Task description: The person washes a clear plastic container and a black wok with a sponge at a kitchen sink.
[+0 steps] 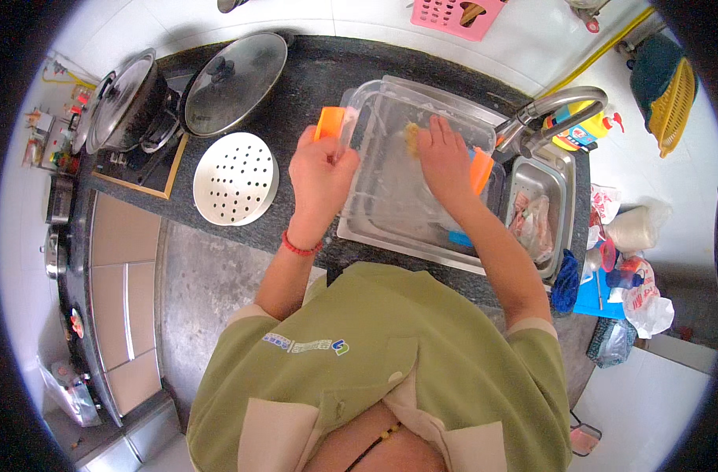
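Note:
A clear plastic storage box with orange side latches is held over the steel sink basin. My left hand grips its left rim at the orange latch. Inside the box, my right hand presses against the plastic, its fingers close together beside a yellowish scrubber; part of the scrubber lies under or against the fingers. A second orange latch shows just right of my right wrist. Whitish streaks, like suds, mark the box walls. A blue item is partly visible in the basin below.
The curved faucet rises at the basin's right, near a yellow bottle. Bagged food lies in the small sink. A white perforated bowl, a large lidded pan and a pot stand left.

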Motion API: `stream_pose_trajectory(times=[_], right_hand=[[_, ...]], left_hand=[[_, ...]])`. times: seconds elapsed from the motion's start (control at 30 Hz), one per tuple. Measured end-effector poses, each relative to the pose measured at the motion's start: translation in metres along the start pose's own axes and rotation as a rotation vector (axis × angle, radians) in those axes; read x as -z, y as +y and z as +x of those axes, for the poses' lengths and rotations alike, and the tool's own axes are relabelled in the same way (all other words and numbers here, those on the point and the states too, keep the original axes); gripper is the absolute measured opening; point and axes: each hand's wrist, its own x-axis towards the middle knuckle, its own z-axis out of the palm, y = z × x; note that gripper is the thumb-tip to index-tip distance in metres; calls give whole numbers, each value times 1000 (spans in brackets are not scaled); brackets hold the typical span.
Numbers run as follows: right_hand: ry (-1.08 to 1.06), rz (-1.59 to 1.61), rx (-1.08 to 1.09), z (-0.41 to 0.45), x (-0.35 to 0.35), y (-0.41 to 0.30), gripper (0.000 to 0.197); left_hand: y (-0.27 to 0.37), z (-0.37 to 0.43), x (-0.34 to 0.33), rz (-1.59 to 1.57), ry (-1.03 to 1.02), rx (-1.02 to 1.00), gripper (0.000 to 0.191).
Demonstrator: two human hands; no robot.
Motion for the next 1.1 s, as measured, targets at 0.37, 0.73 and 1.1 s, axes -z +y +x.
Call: stream_pose_trajectory(times=[0.37, 0.73, 1.1], right_hand=[[-549, 558, 79, 27, 40, -12, 26], [-376, 937, 295, 42, 137, -32, 29], [331, 688, 266, 8, 224, 10, 44]], left_hand=[[8, 2, 31, -225, 217, 39, 14], [29, -26, 34, -653, 374, 256, 22], [80, -36, 56, -864, 407, 348, 4]])
